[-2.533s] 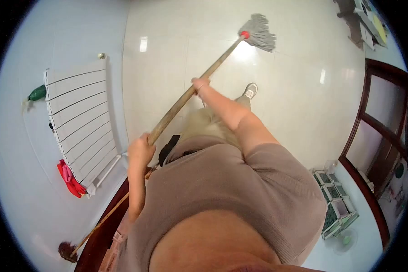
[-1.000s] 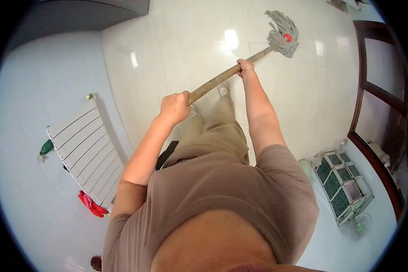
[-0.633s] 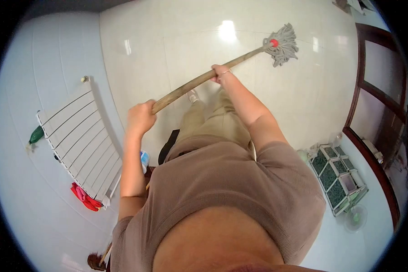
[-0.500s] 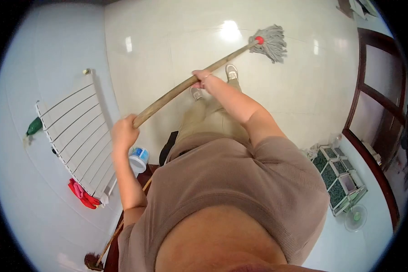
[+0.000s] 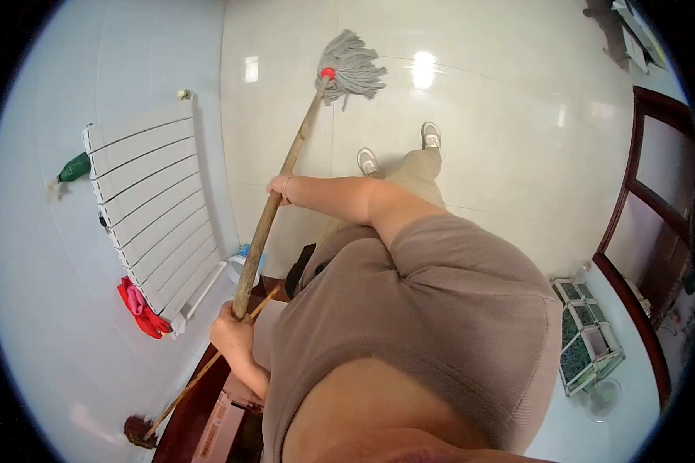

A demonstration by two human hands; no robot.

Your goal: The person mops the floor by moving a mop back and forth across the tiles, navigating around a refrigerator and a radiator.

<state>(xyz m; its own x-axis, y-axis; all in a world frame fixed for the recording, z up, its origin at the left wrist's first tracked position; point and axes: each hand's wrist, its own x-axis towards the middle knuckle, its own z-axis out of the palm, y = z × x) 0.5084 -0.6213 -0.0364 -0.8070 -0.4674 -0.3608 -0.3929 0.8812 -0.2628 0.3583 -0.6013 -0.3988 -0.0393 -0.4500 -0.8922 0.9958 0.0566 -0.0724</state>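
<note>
1. left hand [image 5: 232,332], left of centre in the lower half of the frame: closed around the near end of a long mop with a brown wooden handle, red collar and grey string head [image 5: 304,127].
2. right hand [image 5: 280,189], above and slightly right of the other, a thin bracelet at its wrist: wrapped around the middle of that handle, the arm reaching across from the right.
3. the mop slants from lower left to the upper middle, its strands fanned out on a glossy cream tiled floor [image 5: 494,147].
4. right of the handle, two pale shoes [image 5: 367,162] stand apart below khaki trousers [image 5: 418,171].
5. at left, a white ribbed wall radiator [image 5: 158,208]; by its lower corner, a red and pink glove-like item [image 5: 141,310].
6. beside the handle, a white and blue bucket [image 5: 238,270], partly hidden.
7. lower left: a reddish-brown bristly head on a thin stick [image 5: 139,430].
8. far right: a dark reddish-brown wooden frame [image 5: 658,207] with pale panes.
</note>
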